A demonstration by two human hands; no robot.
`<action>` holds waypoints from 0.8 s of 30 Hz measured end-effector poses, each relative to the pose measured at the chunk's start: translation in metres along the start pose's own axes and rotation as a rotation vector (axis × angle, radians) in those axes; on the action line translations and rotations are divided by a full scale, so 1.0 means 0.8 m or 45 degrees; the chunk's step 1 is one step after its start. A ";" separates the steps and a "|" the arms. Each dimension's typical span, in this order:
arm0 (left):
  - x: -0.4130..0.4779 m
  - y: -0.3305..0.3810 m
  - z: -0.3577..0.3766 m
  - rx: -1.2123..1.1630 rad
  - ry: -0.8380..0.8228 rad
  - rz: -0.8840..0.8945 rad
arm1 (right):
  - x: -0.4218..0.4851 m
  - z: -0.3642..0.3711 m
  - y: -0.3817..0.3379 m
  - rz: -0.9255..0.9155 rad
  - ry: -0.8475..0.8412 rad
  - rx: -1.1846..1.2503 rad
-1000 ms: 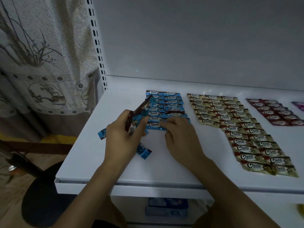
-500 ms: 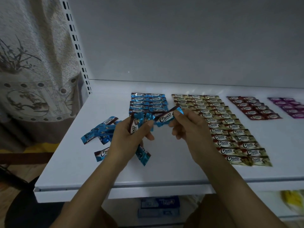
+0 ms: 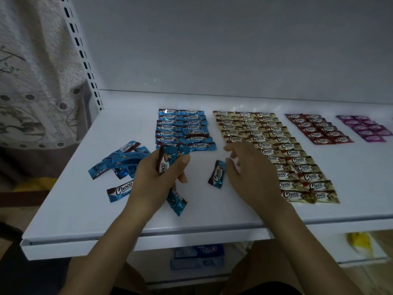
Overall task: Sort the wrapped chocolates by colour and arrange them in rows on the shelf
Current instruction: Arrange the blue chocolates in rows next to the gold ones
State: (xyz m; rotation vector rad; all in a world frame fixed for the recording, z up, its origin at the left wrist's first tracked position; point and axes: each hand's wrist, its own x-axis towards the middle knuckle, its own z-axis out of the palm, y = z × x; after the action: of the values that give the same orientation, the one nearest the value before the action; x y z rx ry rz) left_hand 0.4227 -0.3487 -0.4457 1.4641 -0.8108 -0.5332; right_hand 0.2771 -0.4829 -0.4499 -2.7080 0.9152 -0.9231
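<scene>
My left hand (image 3: 157, 177) grips a bunch of blue wrapped chocolates (image 3: 167, 159) above the white shelf (image 3: 212, 213). A single blue chocolate (image 3: 217, 173) lies loose on the shelf just left of my right hand (image 3: 248, 169), whose fingers are relaxed and hold nothing. Behind both hands lie the blue rows (image 3: 182, 128). Gold rows (image 3: 272, 150) run along the right of my right hand, then red rows (image 3: 316, 128) and purple rows (image 3: 364, 127). A loose heap of blue chocolates (image 3: 121, 160) sits left of my left hand.
One more blue chocolate (image 3: 120, 190) lies near the left wrist, and another (image 3: 177, 202) pokes out under it. The slotted shelf upright (image 3: 85, 60) rises at the back left, beside a patterned curtain (image 3: 32, 81). A lower shelf holds blue boxes (image 3: 197, 256).
My right hand held a blue chocolate up by the left hand half a second ago; that chocolate now lies on the shelf and the right hand is empty. The view shifted slightly.
</scene>
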 end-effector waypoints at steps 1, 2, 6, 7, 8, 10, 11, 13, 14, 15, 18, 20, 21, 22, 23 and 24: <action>0.000 0.000 0.000 -0.005 0.003 0.002 | -0.004 -0.002 0.001 -0.181 0.002 0.019; -0.001 0.001 0.001 -0.014 0.008 0.000 | -0.010 0.000 0.004 -0.342 -0.034 0.033; 0.001 0.001 0.001 -0.116 0.117 -0.065 | -0.017 0.012 0.002 -0.446 -0.149 -0.010; 0.003 -0.001 0.000 -0.138 0.155 -0.077 | -0.014 0.017 0.000 -0.429 -0.169 -0.037; 0.004 -0.002 -0.001 -0.146 0.183 -0.078 | -0.009 0.020 -0.004 -0.418 -0.189 -0.074; 0.005 -0.004 -0.001 -0.129 0.204 -0.060 | 0.001 0.032 -0.010 -0.402 -0.222 -0.157; 0.004 -0.004 0.000 -0.112 0.204 -0.045 | 0.005 0.037 -0.012 -0.381 -0.228 -0.185; 0.003 -0.003 0.001 -0.071 0.205 -0.025 | 0.012 0.046 -0.017 -0.333 -0.224 -0.243; 0.002 -0.003 0.001 -0.060 0.207 -0.018 | 0.015 0.049 -0.018 -0.321 -0.223 -0.274; 0.002 -0.003 0.002 -0.056 0.210 -0.013 | 0.017 0.052 -0.018 -0.314 -0.227 -0.296; 0.002 -0.002 0.001 -0.050 0.206 0.001 | 0.020 0.056 -0.021 -0.294 -0.238 -0.267; 0.002 -0.003 0.001 -0.045 0.201 0.014 | 0.017 0.055 -0.021 -0.269 -0.225 -0.184; 0.002 -0.003 0.001 -0.042 0.203 0.023 | 0.015 0.054 -0.021 -0.261 -0.199 -0.153; 0.002 -0.003 0.001 -0.041 0.206 0.028 | 0.012 0.053 -0.020 -0.263 -0.165 -0.136; 0.002 -0.003 0.001 -0.041 0.207 0.030 | 0.010 0.052 -0.020 -0.270 -0.137 -0.128; 0.002 -0.003 0.001 -0.042 0.210 0.028 | 0.009 0.051 -0.021 -0.279 -0.125 -0.118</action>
State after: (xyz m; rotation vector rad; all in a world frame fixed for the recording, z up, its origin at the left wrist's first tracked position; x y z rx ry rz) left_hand 0.4236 -0.3511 -0.4480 1.4467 -0.6846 -0.4013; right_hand 0.3140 -0.4762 -0.4743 -2.9481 0.6687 -0.7919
